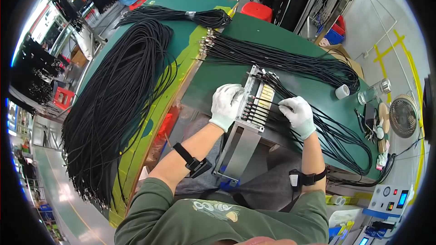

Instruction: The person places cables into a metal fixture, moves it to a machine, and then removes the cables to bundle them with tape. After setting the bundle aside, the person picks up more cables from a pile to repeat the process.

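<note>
Both my hands wear white gloves. A metal clamping fixture (pixel 251 81) with a row of slots stands between them at the table edge. Several black cables (pixel 256 119) lie side by side across its nearer part, beside a pale yellow block (pixel 265 96). At the fixture's left edge, my left hand (pixel 225 104) is closed, fingers curled by the cable ends; what they pinch is hidden. My right hand (pixel 297 113) is on the other side, thumb and fingers pinched on a black cable that runs from the fixture.
A large heap of black cables (pixel 122 72) covers the left table. A tied bundle (pixel 190 16) and a long connector-ended bundle (pixel 272 56) lie at the back. To the right are a white tape roll (pixel 342 91), a glass jar (pixel 370 94) and a fan (pixel 403 115).
</note>
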Available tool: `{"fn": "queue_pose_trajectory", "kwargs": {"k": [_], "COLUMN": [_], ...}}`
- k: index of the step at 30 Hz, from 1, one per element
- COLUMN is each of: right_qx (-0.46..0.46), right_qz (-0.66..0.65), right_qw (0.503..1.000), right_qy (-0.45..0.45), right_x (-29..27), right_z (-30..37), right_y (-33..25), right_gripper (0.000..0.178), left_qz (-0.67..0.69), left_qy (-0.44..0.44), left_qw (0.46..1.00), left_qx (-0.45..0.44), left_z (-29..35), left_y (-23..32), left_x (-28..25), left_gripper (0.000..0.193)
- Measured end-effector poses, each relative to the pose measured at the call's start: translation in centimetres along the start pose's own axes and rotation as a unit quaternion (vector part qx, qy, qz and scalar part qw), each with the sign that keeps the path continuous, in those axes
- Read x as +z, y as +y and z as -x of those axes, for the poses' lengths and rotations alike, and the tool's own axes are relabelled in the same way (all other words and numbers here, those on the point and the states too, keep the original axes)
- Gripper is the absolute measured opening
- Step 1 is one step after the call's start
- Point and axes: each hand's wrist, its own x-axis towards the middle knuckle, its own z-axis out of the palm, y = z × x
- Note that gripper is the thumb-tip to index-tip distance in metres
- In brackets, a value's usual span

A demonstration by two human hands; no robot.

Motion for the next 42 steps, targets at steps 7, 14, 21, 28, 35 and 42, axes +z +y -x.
{"fn": "queue_pose_trajectory", "kwargs": {"k": [7, 14, 21, 28, 35, 42], "right_qx": [-0.011, -0.055, -0.09, -0.065, 0.051, 0.102], "right_qz": [0.033, 0.077, 0.121, 0.131, 0.144, -0.001], "right_qw": [0.999, 0.994, 0.987, 0.989, 0.984, 0.995], "right_qy": [0.026, 0.046, 0.06, 0.022, 0.09, -0.002], "right_x": [1.4, 2.2, 2.3, 2.6, 1.6, 0.9], "right_z": [-0.2, -0.4, -0.4, -0.3, -1.5, -0.8], "right_y": [0.4, 0.8, 0.2, 0.4, 2.6, 5.5], "right_gripper": [0.008, 0.01, 0.01, 0.009, 0.022, 0.029], "left_qz": [-0.035, -0.039, -0.027, -0.126, -0.115, -0.073], "left_qy": [-0.028, -0.043, -0.06, -0.133, -0.219, -0.23], "left_qw": [0.999, 0.998, 0.998, 0.971, 0.958, 0.959], "left_qx": [0.015, 0.013, 0.001, 0.154, 0.147, 0.152], "left_z": [0.3, 0.1, -0.2, -0.3, -0.1, 0.0], "left_y": [-0.3, 0.0, 0.3, 3.3, 2.5, 1.7], "left_x": [-0.3, -0.6, -0.6, -0.3, -0.4, -0.3], "left_gripper": [0.018, 0.018, 0.018, 0.025, 0.033, 0.033]}}
